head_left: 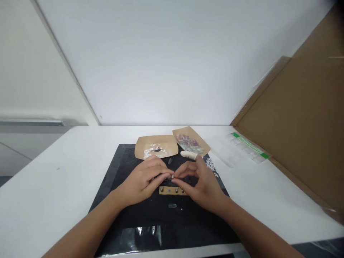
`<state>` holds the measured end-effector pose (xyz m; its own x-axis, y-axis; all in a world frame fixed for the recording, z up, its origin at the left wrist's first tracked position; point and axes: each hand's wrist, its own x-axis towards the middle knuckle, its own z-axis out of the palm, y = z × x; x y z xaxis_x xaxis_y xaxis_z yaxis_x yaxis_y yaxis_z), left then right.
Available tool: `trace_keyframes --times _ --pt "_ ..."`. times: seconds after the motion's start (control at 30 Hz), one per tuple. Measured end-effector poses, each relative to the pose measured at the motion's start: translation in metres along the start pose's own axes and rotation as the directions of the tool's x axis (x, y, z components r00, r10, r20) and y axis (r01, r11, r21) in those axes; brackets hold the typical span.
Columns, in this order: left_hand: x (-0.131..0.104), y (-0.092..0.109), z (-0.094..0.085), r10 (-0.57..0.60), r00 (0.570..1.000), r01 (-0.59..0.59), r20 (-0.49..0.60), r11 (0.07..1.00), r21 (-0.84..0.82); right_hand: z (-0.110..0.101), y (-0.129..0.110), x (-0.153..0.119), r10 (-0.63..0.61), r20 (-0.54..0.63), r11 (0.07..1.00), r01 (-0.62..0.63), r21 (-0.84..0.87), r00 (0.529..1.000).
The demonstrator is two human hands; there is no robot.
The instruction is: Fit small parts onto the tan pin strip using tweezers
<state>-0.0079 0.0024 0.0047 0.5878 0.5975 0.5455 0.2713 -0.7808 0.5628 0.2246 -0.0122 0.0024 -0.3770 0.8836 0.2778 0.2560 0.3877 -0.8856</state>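
Over the black mat my left hand [152, 177] and my right hand [200, 182] meet, fingertips pinched close together. Between them is a small whitish piece [172, 176], too small to name; the fingers partly hide it. A white finger cover [189, 154] sits on the raised index finger of my right hand. Just below the fingertips lies a cardboard strip [165, 191] with several small metal knobs, its right end hidden by my right hand. Nearer to me a clear nail-shaped tip [172, 205] rests on the mat. Another clear tip [170, 161] lies beyond my hands.
The black mat [134, 218] covers the table's middle. Behind it stand a cardboard tray [139, 141] of white bits and another tray [197, 135] of small packets. Small white pieces [211, 164] lie at right, near a clear bag with a green label [251, 145]. Cardboard [301, 118] leans at right.
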Motion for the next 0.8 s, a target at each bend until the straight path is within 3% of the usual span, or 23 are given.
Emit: trace_keyframes --times 0.17,0.43,0.8 --pt "-0.003 -0.008 0.002 -0.043 0.999 0.039 0.032 0.992 0.118 0.004 0.001 0.0 0.065 0.094 0.994 -0.056 -0.096 0.993" --pt "-0.004 -0.013 0.0 -0.158 0.977 0.098 0.145 0.929 0.357 0.013 0.01 -0.004 0.107 0.138 0.983 -0.084 -0.165 0.985" --pt "-0.008 -0.024 0.001 -0.219 0.976 0.199 0.01 0.903 0.38 0.02 0.007 -0.005 0.036 0.176 0.898 0.046 -0.438 0.984"
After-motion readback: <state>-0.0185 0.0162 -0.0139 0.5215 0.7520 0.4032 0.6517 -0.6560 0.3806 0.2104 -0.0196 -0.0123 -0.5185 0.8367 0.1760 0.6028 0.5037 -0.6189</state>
